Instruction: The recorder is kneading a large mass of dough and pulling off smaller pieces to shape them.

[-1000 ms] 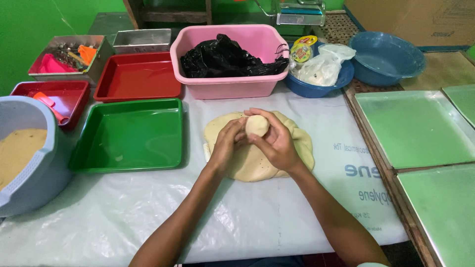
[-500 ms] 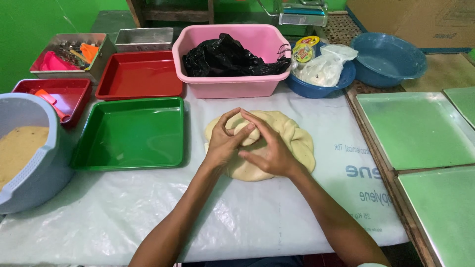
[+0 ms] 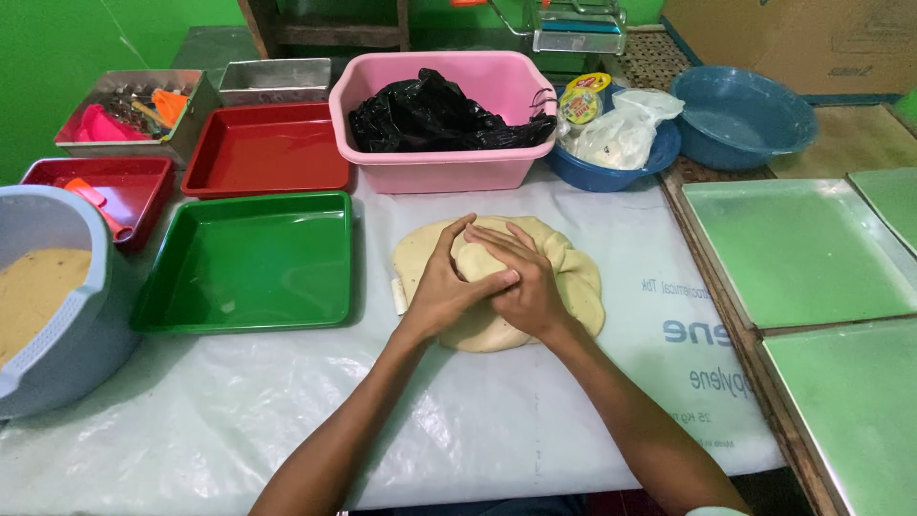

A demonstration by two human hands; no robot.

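A flat mound of pale yellow dough (image 3: 571,287) lies on the white plastic sheet (image 3: 497,430) in the middle of the table. Both my hands rest on top of it, cupped together around a small lump of the same dough (image 3: 475,261). My left hand (image 3: 445,289) wraps the lump from the left, its fingers pointing up and right. From the right, my right hand (image 3: 521,279) covers it, with fingers laid over the left hand's fingertips. Most of the lump is hidden between the palms.
A green tray (image 3: 250,263) sits left of the dough, red trays (image 3: 267,148) behind it. A grey tub of batter (image 3: 48,296) stands far left. Behind are a pink basin with a black bag (image 3: 441,119) and blue bowls (image 3: 740,115). Metal trays (image 3: 802,253) lie to the right.
One second ago a small dough ball was held up between my fingertips. Since then both hands have come down and closed over it on the dough mound.
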